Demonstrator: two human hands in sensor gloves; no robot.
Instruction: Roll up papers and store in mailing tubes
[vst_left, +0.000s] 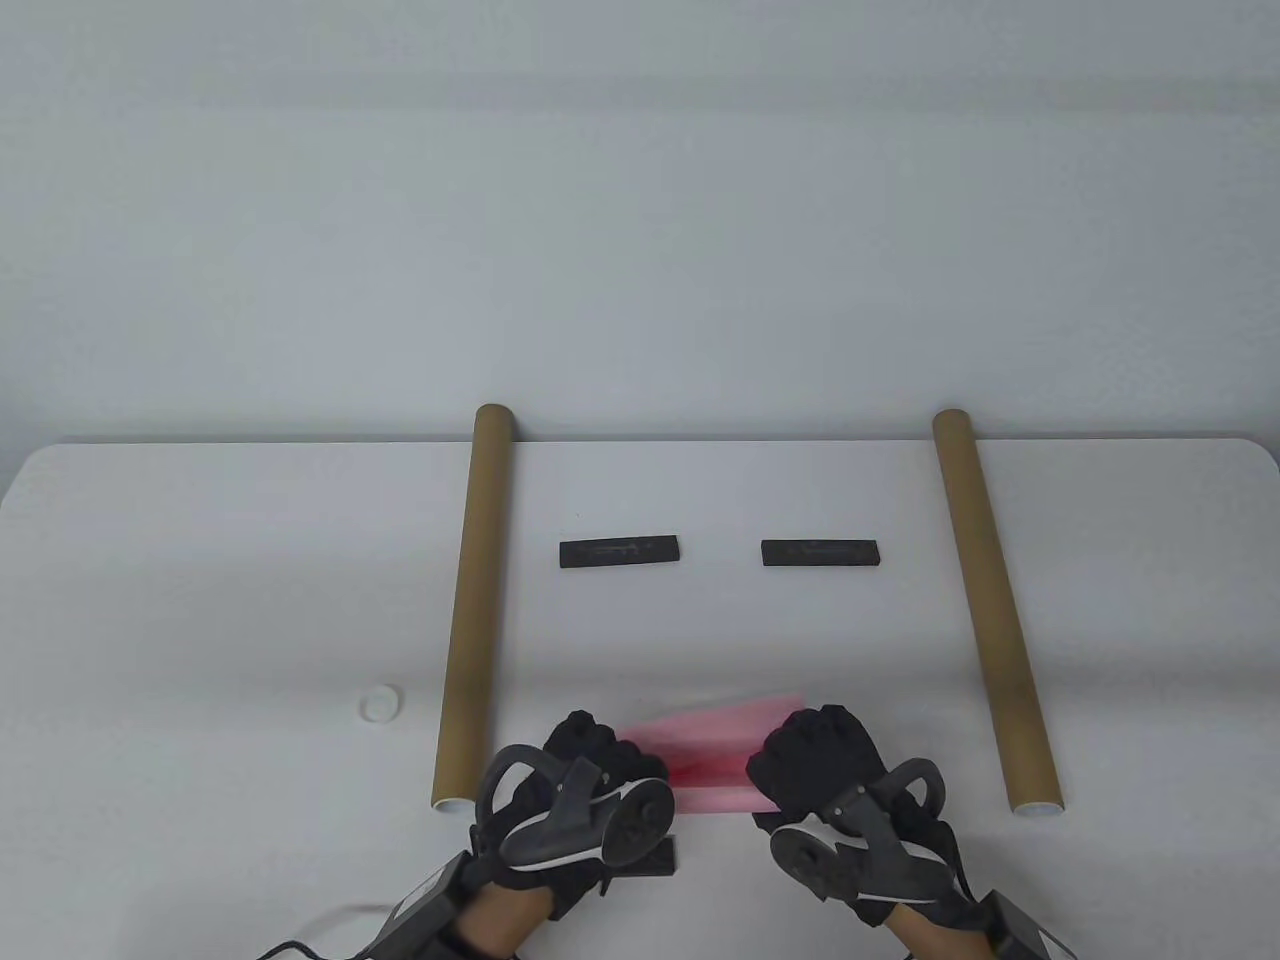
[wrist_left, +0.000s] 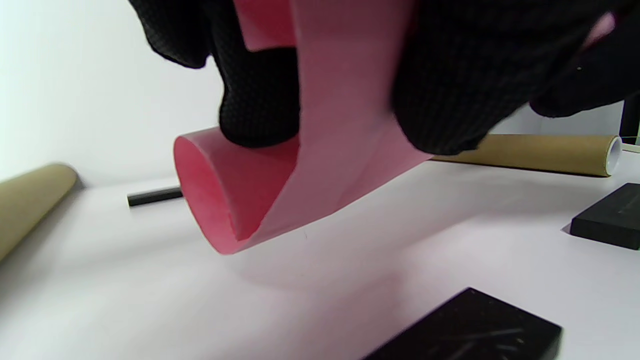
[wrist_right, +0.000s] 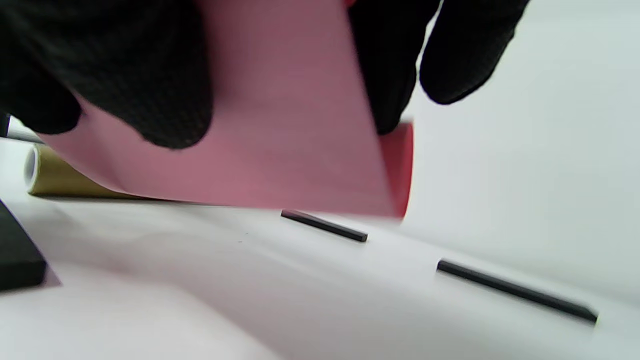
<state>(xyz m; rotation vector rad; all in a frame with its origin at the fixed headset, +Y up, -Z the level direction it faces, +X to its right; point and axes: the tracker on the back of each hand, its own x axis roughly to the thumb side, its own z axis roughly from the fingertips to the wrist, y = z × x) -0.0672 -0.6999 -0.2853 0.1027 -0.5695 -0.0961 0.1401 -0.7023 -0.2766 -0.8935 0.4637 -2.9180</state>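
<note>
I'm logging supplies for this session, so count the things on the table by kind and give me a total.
Cardboard mailing tubes: 2
Black bars: 3 in the table view
Pink paper, partly rolled, held by both hands: 1
White cap: 1
Total: 7

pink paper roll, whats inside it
In the left wrist view the open end of the pink paper roll shows only its own curled inner layer, no other object. Deeper inside is hidden, covered by the left hand and right hand.

White table (vst_left: 200, 600) against plain pale wall (vst_left: 640, 200).
</note>
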